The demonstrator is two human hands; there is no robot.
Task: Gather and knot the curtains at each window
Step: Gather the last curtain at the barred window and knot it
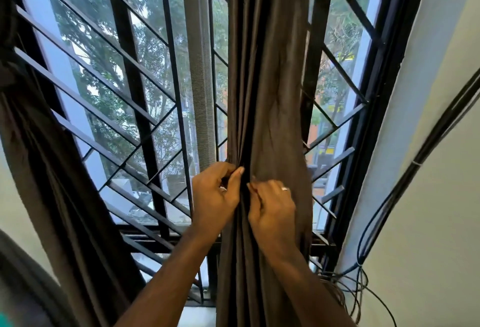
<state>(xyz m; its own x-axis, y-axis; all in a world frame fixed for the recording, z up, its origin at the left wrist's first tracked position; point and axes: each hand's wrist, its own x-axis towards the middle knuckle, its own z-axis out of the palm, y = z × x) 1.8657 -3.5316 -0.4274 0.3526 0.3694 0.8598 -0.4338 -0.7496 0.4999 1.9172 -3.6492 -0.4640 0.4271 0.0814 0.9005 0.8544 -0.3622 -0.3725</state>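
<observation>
A: Obs. 1, task item? Position?

B: Brown curtain [270,80], gathered into a narrow vertical bundle in front of the window grille [124,108], right of centre. It hangs from the top edge down past the sill.

A: Left hand?

B: Left hand [215,194] is at the bundle's left edge, fingers curled, thumb and fingers pinching folds of the fabric.

A: Right hand?

B: Right hand [272,207] is just beside the left, on the front of the bundle, fingers curled into the pleats and gripping them. A ring [285,188] shows on one finger.

A: Surroundings?

B: A second brown curtain [65,197] hangs at far left. A grey mesh strip [200,67] stands left of the bundle. Cables [368,285] run down the white wall [428,197] at right.
</observation>
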